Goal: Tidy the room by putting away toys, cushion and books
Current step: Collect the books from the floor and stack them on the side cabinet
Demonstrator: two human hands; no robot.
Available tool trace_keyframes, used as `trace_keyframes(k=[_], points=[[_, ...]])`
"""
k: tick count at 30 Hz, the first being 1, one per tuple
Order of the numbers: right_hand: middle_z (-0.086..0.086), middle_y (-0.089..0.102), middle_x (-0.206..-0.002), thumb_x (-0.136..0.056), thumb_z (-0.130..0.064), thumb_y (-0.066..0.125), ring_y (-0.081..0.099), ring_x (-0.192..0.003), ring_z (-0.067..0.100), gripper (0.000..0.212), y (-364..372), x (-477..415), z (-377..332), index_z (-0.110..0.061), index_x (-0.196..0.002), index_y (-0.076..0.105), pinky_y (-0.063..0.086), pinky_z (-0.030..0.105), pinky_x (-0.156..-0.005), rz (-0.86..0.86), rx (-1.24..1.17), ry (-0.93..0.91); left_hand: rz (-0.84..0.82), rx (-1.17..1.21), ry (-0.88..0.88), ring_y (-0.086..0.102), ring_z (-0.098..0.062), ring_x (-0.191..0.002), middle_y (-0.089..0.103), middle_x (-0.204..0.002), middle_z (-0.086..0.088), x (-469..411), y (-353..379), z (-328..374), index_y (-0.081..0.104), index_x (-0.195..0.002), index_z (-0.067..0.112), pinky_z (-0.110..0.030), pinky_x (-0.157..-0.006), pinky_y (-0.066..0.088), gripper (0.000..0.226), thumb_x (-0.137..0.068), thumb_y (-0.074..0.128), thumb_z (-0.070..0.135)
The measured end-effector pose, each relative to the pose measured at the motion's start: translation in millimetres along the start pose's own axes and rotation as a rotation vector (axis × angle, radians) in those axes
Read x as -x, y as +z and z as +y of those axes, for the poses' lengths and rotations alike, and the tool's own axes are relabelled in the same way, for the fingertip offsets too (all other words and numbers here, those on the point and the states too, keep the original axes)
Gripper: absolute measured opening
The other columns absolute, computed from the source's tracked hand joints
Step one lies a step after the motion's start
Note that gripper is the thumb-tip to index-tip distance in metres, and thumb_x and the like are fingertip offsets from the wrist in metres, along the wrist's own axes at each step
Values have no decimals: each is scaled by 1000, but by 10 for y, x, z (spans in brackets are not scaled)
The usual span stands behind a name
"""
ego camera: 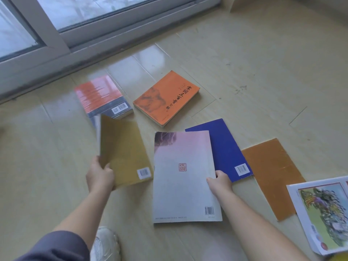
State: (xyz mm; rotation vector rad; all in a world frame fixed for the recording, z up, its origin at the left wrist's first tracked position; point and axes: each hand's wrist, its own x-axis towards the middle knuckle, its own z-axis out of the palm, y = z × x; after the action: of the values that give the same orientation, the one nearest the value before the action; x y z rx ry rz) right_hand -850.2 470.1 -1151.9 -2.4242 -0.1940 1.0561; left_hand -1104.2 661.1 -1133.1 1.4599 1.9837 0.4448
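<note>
Black brush-written Chinese characters are seen along the cover of the orange book [166, 97] at the centre of the frame; they are not read with certainty. A small red seal stamp is printed on the middle of the large pale book [183, 176], with a barcode at its lower right corner; barcodes are also borne by the mustard book [124, 149], the blue book [224, 146] and the glossy red-and-grey book [102, 97]. The mustard book is gripped at its lower left corner by the left hand [99, 176] and is tilted up off the floor, left of centre. The right edge of the pale book is clasped by the right hand [219, 182], thumb on the cover; this book lies partly over the blue one. A flat brown book [271, 176] and an illustrated book [323, 213] are laid further right. All are spread on a pale plank floor [263, 72], beside a grey-framed sliding window [56, 34] at the upper left. A white shoe [105, 243] is seen at the bottom.
</note>
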Motion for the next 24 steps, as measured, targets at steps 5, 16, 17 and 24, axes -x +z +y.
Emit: trace_keyframes(k=[5,16,17,24], points=[[-2,58,-81,-91,-8,52,55,-80,21,5,1,17,-2,-9,-93,57,38,24,-54,-5,-20,8,-163,622,-97,56,-23,-101,60,-125,-16,-32,-104,85,52,-128,6,-44,-96,44,35,-93,53,-1],[5,57,-99,-95,-41,51,53,-88,21,34,23,83,-39,-9,-103,52,38,30,-67,-62,-17,15,-444,-342,128,55,-25,-107,54,-114,-3,1000,864,92,50,-113,17,-34,-79,46,32,-90,59,38],[3,57,-103,-91,-40,58,54,-91,20,34,43,100,-31,-10,-108,51,40,29,-68,-65,15,1,-389,-409,167,51,-25,-109,50,-116,-4,1021,854,107,49,-113,17,-35,-79,46,37,-88,61,41],[-3,65,-95,-88,-9,59,65,-89,18,18,217,251,-160,-22,-100,54,56,34,-81,-179,-183,-103,-300,-235,134,39,-32,-126,44,-135,-12,761,685,53,40,-137,13,-44,-97,39,71,-80,74,36]])
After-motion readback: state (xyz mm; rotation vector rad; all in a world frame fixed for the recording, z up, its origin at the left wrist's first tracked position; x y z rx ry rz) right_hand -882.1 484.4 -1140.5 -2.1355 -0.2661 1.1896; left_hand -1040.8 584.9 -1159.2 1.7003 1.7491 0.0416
